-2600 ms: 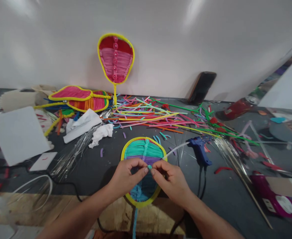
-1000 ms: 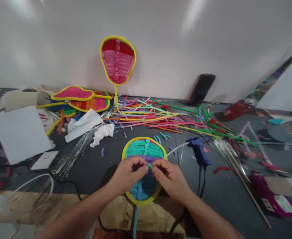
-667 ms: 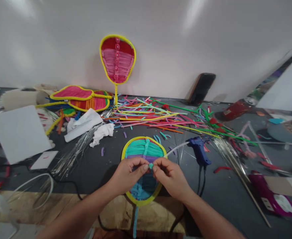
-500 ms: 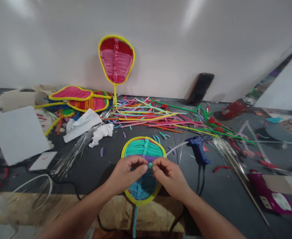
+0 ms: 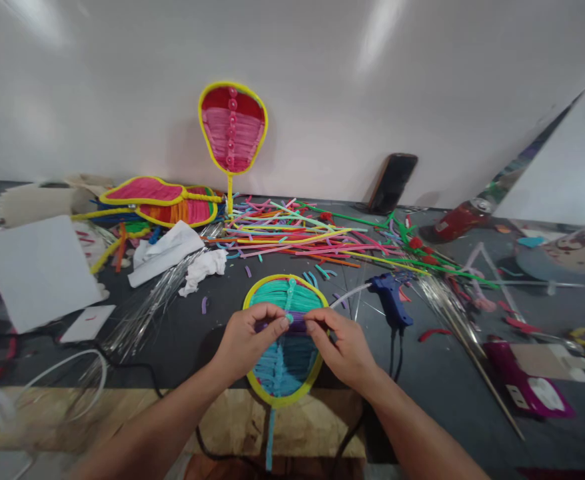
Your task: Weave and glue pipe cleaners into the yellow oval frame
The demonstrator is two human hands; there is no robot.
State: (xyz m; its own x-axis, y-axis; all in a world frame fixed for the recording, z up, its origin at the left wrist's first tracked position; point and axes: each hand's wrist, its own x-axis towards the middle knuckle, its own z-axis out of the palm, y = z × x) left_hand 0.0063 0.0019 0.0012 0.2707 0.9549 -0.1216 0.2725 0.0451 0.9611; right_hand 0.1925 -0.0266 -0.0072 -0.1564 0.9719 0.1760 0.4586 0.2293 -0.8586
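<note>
A fan-shaped piece of pipe cleaners (image 5: 297, 377) lies in front of me, teal, purple and blue inside a yellow rim, with a light blue stem towards me. Small teal coils with shiny centres run down its upper middle. My left hand (image 5: 245, 340) is closed, thumb and forefinger pinching a small teal coil (image 5: 289, 319) over the purple band. Close by on the right, my right hand (image 5: 345, 347) is closed in a pinch beside the coil; what its fingertips hold, if anything, I cannot make out. Both hands hide parts of the rim.
A blue glue gun (image 5: 392, 300) lies to the right with its cord running towards me. Loose pipe cleaners (image 5: 292, 233) spread behind. A pink fan (image 5: 232, 127) stands against the wall. A phone (image 5: 393, 183) leans there, with a red can (image 5: 462, 219) farther right.
My fingertips have moved apart: the teal coil now stays with the left hand, slightly farther left and up. The view has shifted a little.
</note>
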